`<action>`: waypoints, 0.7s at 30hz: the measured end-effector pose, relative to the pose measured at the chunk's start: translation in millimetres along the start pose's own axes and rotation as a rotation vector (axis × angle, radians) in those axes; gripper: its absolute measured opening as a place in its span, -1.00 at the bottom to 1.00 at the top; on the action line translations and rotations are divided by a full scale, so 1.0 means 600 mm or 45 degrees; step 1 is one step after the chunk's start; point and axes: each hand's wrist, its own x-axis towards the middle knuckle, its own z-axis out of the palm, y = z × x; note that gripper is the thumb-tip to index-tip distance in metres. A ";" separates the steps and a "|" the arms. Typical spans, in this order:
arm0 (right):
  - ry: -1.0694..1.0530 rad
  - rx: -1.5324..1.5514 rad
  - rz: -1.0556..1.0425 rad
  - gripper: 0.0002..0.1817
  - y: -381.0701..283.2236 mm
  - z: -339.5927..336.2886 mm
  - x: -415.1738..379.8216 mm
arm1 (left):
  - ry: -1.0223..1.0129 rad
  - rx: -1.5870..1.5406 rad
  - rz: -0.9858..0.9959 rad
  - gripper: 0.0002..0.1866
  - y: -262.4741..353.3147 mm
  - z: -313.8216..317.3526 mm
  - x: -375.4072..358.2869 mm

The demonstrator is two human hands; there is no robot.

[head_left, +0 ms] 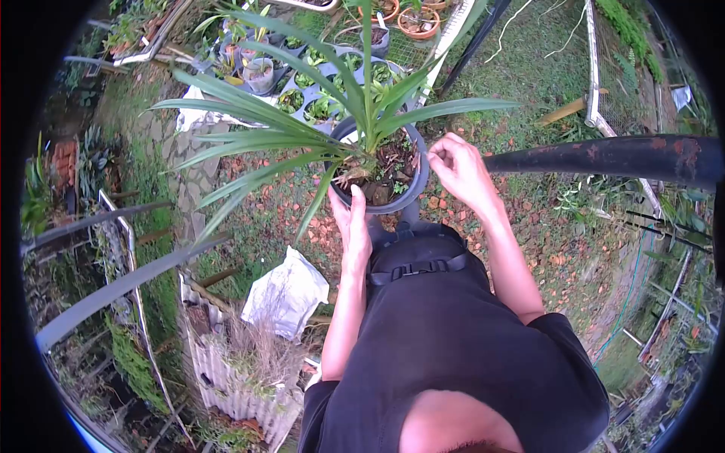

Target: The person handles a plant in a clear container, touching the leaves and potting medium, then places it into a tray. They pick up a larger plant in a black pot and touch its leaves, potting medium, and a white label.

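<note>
A dark plastic plant pot (420, 172) is in front of me in the head view, near my waist. In it grows a plant with long strap-like green leaves (257, 121), most of them spreading to the left. Bark-like bits and small green sprouts show in the potting soil (396, 162). My left hand (353, 223) grips the pot's near left side, thumb up at the rim, its other fingers partly hidden. Just right of the rim is my right hand (457, 170), with fingers curled and tips together; whatever they pinch is too small to make out.
A black pipe (604, 157) with rusty patches runs in from the right beside my right forearm. Beyond the pot stands a grey tray (317, 94) of small plants, with terracotta pots (418, 23) farther back. A white sack (287, 294) lies lower left, near a corrugated sheet (234, 377).
</note>
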 end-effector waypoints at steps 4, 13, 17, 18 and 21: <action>-0.073 -0.299 -0.128 -0.84 0.002 -0.029 -0.040 | -0.032 0.087 0.151 -0.21 0.011 0.011 -0.012; -0.196 -0.604 -0.184 -0.69 -0.046 0.048 -0.045 | -0.026 0.233 0.176 -0.07 0.032 0.034 -0.036; -0.077 -0.524 -0.284 -0.76 -0.022 0.079 -0.050 | 0.037 0.400 0.204 -0.03 0.041 0.034 -0.036; -0.075 -0.485 -0.314 -0.78 -0.021 0.081 -0.048 | 0.025 0.352 0.164 -0.02 0.047 0.031 -0.035; -0.088 -0.327 -0.344 -0.83 -0.020 0.081 -0.037 | 0.055 0.293 0.117 0.11 0.032 0.015 -0.018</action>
